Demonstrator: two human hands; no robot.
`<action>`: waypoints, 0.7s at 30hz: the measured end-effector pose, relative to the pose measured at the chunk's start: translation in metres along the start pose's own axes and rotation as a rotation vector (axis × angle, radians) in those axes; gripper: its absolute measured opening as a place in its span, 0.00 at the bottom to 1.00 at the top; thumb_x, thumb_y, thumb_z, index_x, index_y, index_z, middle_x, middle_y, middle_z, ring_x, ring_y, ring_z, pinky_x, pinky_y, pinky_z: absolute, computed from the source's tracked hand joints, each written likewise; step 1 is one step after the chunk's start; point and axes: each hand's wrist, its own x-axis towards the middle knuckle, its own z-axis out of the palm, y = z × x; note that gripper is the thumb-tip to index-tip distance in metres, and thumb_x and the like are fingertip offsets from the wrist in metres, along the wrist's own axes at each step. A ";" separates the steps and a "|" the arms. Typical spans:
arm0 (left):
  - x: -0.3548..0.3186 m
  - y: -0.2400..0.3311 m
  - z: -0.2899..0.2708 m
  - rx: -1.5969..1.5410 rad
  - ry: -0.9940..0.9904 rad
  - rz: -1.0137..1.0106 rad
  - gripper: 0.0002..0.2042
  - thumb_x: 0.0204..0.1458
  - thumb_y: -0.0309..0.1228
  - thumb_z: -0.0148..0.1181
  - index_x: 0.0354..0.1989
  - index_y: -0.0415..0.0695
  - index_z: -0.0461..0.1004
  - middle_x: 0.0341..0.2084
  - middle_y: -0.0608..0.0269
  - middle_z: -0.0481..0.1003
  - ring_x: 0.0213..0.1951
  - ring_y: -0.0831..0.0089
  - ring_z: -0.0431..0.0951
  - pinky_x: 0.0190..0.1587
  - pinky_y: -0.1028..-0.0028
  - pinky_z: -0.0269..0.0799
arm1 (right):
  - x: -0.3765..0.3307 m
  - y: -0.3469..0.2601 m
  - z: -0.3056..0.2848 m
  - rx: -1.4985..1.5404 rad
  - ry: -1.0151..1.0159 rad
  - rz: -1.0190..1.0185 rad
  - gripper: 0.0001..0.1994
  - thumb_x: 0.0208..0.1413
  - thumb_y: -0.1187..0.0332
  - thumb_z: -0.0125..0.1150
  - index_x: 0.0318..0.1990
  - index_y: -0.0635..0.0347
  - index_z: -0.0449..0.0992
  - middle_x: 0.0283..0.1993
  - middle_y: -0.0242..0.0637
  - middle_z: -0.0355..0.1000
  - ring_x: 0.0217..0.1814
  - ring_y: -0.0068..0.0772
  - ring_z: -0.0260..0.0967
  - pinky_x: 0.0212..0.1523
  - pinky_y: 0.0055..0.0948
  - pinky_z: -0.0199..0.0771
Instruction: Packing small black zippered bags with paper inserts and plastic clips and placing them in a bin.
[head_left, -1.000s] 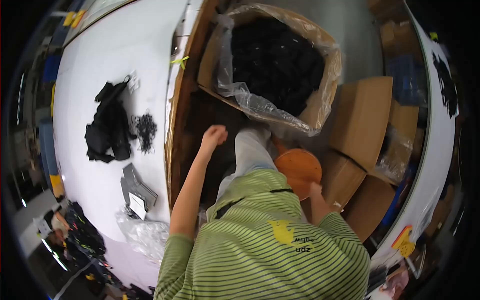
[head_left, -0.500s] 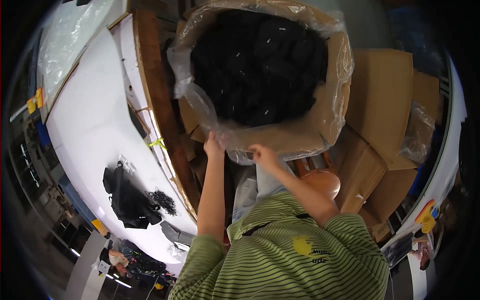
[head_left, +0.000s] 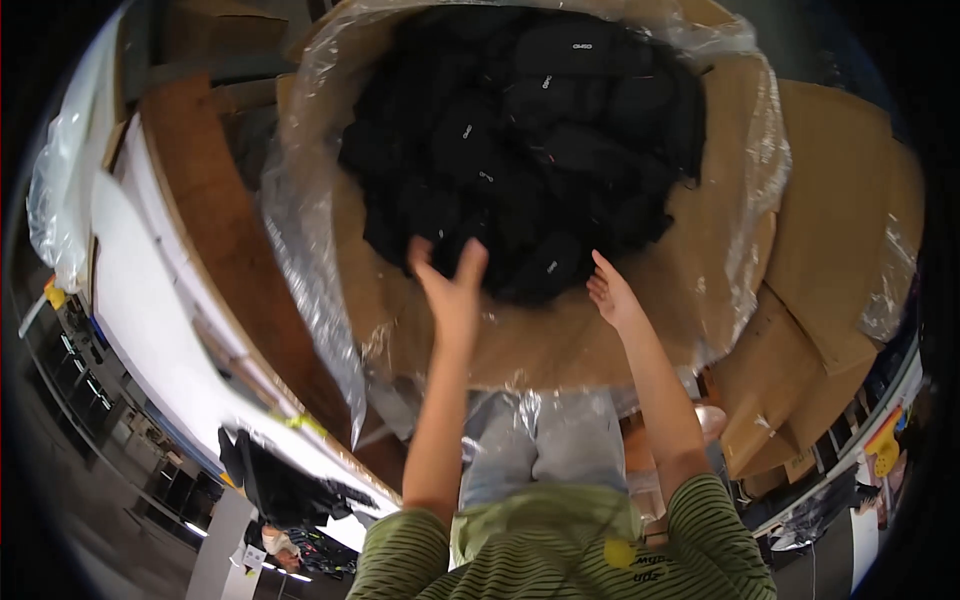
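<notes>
Left hand [head_left: 450, 290] at pile's near edge, grip spread, contact unclear; right hand [head_left: 614, 298] just beside, grip open, empty. Black fabric items [head_left: 520, 150] heaped inside cardboard box [head_left: 640, 335]; plastic liner [head_left: 290, 205] over rim, probably keeping them clean.

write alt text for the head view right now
A person's left hand and right hand, both open, are at the near edge of heaped black items in a plastic-lined cardboard box. A white table stands to the left.
</notes>
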 end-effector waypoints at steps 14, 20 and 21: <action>0.182 -0.114 0.002 -0.057 -0.335 -0.462 0.32 0.44 0.45 0.64 0.52 0.33 0.64 0.45 0.55 0.70 0.47 0.69 0.69 0.50 0.73 0.65 | 0.150 0.092 0.081 0.271 -0.186 0.396 0.39 0.50 0.40 0.55 0.60 0.62 0.61 0.61 0.39 0.62 0.62 0.37 0.59 0.61 0.38 0.57; 0.132 -0.095 0.016 -0.262 -0.189 -0.480 0.28 0.43 0.40 0.65 0.51 0.38 0.67 0.44 0.59 0.71 0.45 0.71 0.70 0.49 0.73 0.66 | 0.102 0.062 0.127 0.151 -0.248 0.217 0.27 0.53 0.49 0.56 0.53 0.62 0.67 0.52 0.38 0.69 0.52 0.32 0.68 0.52 0.34 0.68; 0.123 -0.093 0.018 -0.262 -0.198 -0.406 0.25 0.44 0.39 0.65 0.49 0.38 0.69 0.43 0.59 0.72 0.45 0.71 0.70 0.48 0.73 0.66 | 0.097 0.059 0.132 0.117 -0.237 0.180 0.24 0.54 0.51 0.56 0.50 0.61 0.69 0.49 0.37 0.71 0.49 0.32 0.69 0.51 0.34 0.70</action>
